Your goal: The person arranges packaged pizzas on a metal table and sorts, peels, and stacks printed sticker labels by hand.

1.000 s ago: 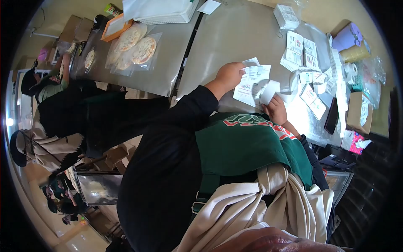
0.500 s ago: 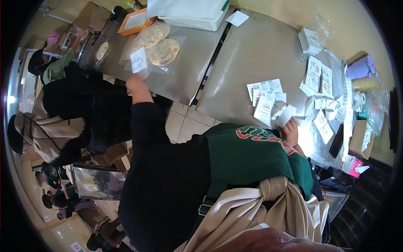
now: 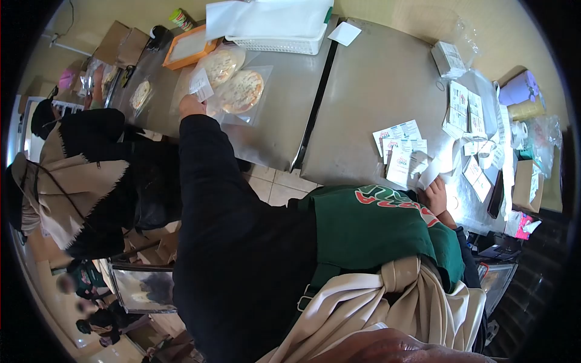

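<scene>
Over a metallic tabletop (image 3: 357,85), floor tiles (image 3: 279,184) below, a printed card (image 3: 201,85) is pinched beside bagged pizzas (image 3: 242,92) by the fingers of the left hand (image 3: 192,106), a white strip (image 3: 430,173) apparently by the right hand's (image 3: 435,197), print too small to be read.

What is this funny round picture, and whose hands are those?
There's no robot here, just a person wearing a camera on their head. It looks forward and down, so you see their own two arms. The left hand holds a printed card by some bagged pizzas. The right hand holds a white paper strip. On the metal tables there are also more cards, a white basket and an orange tray. Other people are over on the left.
</scene>
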{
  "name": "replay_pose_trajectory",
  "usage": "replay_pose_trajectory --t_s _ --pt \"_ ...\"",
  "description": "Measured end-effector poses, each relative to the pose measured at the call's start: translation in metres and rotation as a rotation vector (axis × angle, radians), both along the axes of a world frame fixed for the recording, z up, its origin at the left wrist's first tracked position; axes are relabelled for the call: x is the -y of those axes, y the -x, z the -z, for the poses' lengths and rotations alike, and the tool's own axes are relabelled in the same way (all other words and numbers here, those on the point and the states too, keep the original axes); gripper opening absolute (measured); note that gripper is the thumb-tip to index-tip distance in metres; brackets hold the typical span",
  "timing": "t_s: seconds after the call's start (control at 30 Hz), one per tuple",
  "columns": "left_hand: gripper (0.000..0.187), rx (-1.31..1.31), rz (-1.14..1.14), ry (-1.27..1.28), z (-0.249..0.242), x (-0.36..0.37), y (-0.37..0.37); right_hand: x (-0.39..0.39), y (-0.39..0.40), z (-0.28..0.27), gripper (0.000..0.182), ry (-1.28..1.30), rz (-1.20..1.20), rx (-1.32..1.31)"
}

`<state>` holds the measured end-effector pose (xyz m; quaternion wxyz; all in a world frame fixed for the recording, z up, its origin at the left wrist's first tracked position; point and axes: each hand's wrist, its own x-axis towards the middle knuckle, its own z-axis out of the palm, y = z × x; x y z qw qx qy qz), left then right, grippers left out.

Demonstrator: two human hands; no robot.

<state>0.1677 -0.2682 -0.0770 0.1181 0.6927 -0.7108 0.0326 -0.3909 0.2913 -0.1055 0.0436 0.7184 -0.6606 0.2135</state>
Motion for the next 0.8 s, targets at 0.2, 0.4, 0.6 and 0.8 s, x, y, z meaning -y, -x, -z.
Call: replay_pose_trajectory --t_s 0.2,0.4,0.6,0.8 --pt "0.019 0.176 0.009 -0.013 -0.034 -0.002 0.036 0.001 0.001 -0.002 0.034 -0.032 0.001 -0.023" --pt "0.025 0.203 0.141 -0.187 -0.040 0.020 0.036 0.001 0.003 0.000 0.037 -0.046 0.005 -0.021" --pt "0.029 -0.014 -0.730 0.534 -0.056 -0.004 0.089 0.001 0.005 0.001 0.044 -0.079 0.002 -0.008" --pt "0.030 0.284 0.266 0.460 -0.123 0.009 0.078 -0.002 0.004 -0.003 0.047 -0.102 0.007 -0.004"
